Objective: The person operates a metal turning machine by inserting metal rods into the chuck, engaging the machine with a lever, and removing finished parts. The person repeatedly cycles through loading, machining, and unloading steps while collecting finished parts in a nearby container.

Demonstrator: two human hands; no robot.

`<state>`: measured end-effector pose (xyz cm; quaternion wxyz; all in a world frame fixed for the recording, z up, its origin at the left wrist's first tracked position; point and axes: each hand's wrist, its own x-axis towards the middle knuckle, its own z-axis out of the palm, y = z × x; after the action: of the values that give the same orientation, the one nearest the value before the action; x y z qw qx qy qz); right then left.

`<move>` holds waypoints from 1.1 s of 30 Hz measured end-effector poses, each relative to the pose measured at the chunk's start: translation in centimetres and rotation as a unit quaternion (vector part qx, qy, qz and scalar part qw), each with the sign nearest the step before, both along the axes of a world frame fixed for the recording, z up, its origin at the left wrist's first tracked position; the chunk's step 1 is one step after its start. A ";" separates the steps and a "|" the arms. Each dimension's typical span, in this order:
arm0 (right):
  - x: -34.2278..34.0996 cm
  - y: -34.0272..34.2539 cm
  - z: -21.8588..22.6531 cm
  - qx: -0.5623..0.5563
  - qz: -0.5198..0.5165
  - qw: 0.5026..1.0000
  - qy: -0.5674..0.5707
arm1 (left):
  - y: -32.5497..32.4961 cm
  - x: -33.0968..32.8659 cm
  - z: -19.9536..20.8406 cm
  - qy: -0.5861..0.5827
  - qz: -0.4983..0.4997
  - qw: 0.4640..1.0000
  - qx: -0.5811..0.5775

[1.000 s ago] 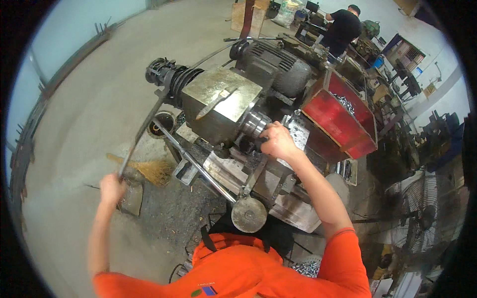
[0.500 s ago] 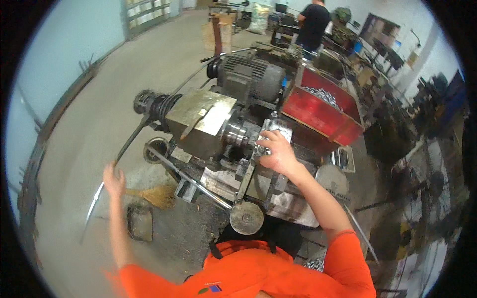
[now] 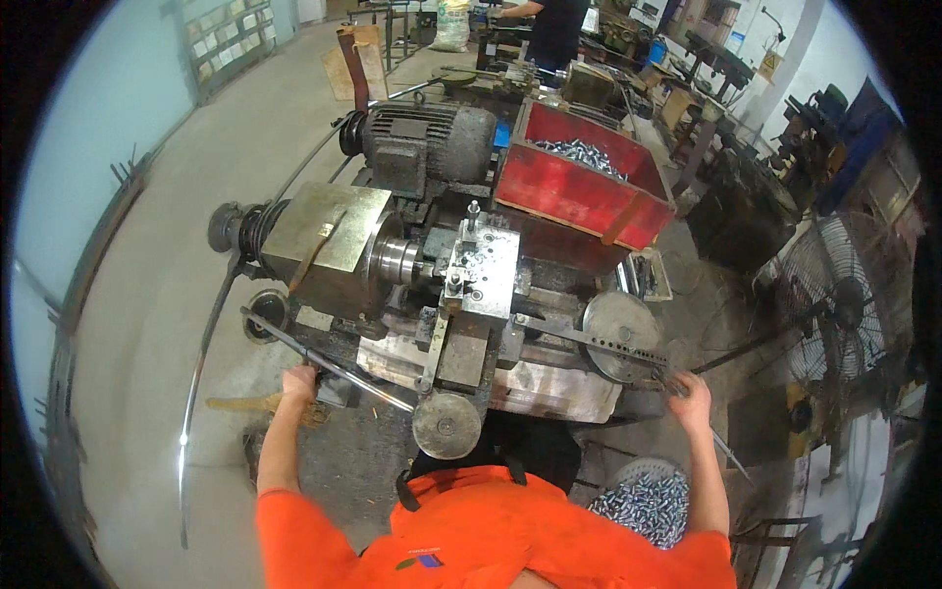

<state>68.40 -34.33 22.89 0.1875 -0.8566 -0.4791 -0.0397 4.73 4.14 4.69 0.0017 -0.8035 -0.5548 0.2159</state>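
A greasy lathe-like machine stands before me, with a bright round chuck facing a metal tool block. My right hand has its fingers curled round the outer end of a flat bar with a row of holes, at the machine's right. Low on the left, my left hand is closed beside a small grey metal tray, below a slanting steel rod; what its fingers hold is hidden. A round metal disc sits at the machine's near edge.
A red bin of small metal parts stands behind the machine, beside a motor. A basket of shiny parts is by my right side. A long bar extends at left; a fan stands right. Another person works far back.
My right hand has left the tool block and moved right and nearer to the perforated bar. My left hand has moved from the long bar rightward to beside the grey tray. The view has shifted.
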 end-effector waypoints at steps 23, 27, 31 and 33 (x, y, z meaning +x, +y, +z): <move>-15.7 -13.5 -9.7 0.059 -0.271 0.769 0.576 | 2.3 2.7 6.8 -0.708 0.352 0.606 0.088; -18.1 -11.4 -8.0 0.054 -0.284 0.747 0.599 | 4.8 -0.3 2.6 -0.677 0.325 0.646 0.138; -18.4 -11.3 -7.9 0.074 -0.268 0.728 0.626 | 5.7 -1.4 1.6 -0.683 0.295 0.654 0.137; -18.5 -11.1 -7.8 0.081 -0.272 0.726 0.626 | 5.3 -0.4 2.5 -0.684 0.318 0.648 0.105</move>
<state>49.91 -45.41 15.07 0.4953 -0.7617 0.0056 0.4177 4.30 9.44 7.22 -0.3624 -0.4917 -0.6392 -0.4672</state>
